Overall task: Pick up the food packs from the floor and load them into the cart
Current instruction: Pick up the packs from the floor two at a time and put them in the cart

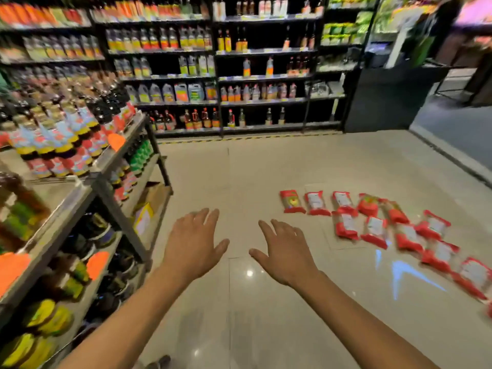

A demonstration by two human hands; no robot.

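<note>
Many dark bottles (77,123) are stacked on the grey metal rack (114,209) at left. Red-ended clear plastic food packs (374,231), white-labelled, are laid on the beige floor (239,177) at right. Left hand (195,243) and right hand (286,253) are spread-fingered, nothing gripped

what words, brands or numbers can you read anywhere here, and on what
No text here can be read.
White labels on the food packs: too blurred.
Labels on the shelf bottles: too blurred.
The orange tags: too blurred to tell if printed.
Yellow label on the cardboard box: too blurred.
</note>
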